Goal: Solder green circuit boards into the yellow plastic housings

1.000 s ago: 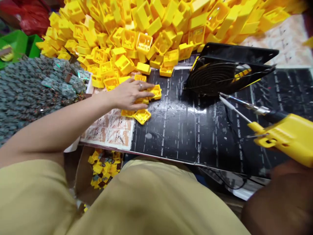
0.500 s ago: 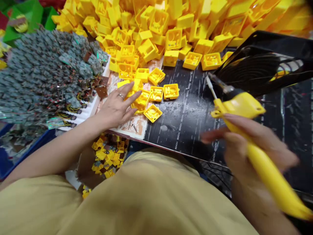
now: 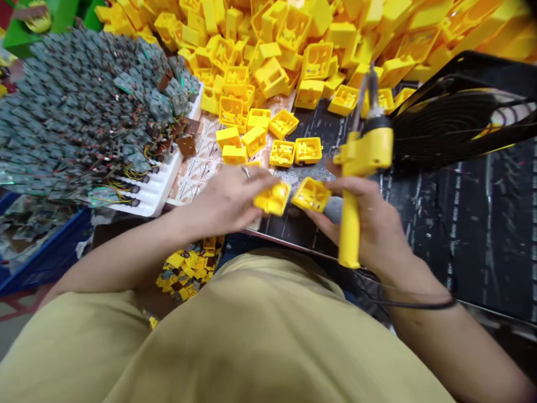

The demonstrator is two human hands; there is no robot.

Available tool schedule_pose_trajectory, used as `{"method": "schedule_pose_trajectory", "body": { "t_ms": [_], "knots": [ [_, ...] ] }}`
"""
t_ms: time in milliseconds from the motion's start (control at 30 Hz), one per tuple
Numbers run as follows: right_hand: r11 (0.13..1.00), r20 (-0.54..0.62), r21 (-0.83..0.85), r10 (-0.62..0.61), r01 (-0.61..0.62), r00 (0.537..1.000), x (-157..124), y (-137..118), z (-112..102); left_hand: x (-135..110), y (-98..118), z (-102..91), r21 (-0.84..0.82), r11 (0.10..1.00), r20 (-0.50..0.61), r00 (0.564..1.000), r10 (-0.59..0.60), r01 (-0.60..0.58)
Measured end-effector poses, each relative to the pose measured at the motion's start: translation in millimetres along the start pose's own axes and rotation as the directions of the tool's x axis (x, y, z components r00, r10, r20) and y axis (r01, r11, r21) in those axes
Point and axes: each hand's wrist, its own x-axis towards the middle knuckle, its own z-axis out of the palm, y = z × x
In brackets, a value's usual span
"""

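My left hand (image 3: pixel 229 198) is closed on a small yellow plastic housing (image 3: pixel 272 198) at the near edge of the black bench mat (image 3: pixel 461 224). My right hand (image 3: pixel 371 224) grips a yellow soldering iron (image 3: pixel 356 168) held upright, its metal tip pointing away from me. The right fingertips also touch a second yellow housing (image 3: pixel 311 194) right beside the first. Both hands meet just above my lap. Several loose housings (image 3: pixel 293 151) lie on the mat just beyond them.
A large heap of yellow housings (image 3: pixel 293 45) fills the back. A pile of small circuit boards (image 3: pixel 84 106) sits at the left on a white tray (image 3: pixel 161 193). A black fan (image 3: pixel 457 117) stands at the right. More yellow parts (image 3: pixel 188 271) lie below the bench.
My left hand lifted a housing off the mat and drew it toward me. My right hand swung the soldering iron in from the right and turned it upright, meeting the left hand.
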Motion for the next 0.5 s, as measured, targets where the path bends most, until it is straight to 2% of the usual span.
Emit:
{"method": "schedule_pose_trajectory", "body": {
  "t_ms": [67,133,233,367,500],
  "knots": [
    [0.999,0.025,-0.036,0.012,-0.011,1.000,-13.9,1.4,-13.8,-7.6,8.9,15.2,-0.067,0.991,0.086,0.989,0.118,-0.113],
    [0.994,0.057,-0.113,0.008,-0.001,0.998,-26.1,3.2,-18.0,-10.6,13.2,25.6,-0.098,0.989,0.101,0.987,0.123,-0.114],
    [0.986,0.071,-0.167,-0.003,0.015,0.997,-36.9,6.9,-17.1,-12.7,13.2,26.6,-0.167,0.981,0.082,0.990,0.110,-0.095],
    [0.998,0.092,-0.058,-0.005,0.011,0.996,-37.1,12.9,-21.6,-17.0,14.3,21.0,-0.155,0.987,0.074,0.995,0.061,-0.048],
    [0.995,0.182,0.084,-0.071,0.057,0.981,-28.3,17.9,-22.5,-15.8,21.0,29.1,-0.085,0.994,0.044,0.997,0.071,-0.067]
  ]
}}
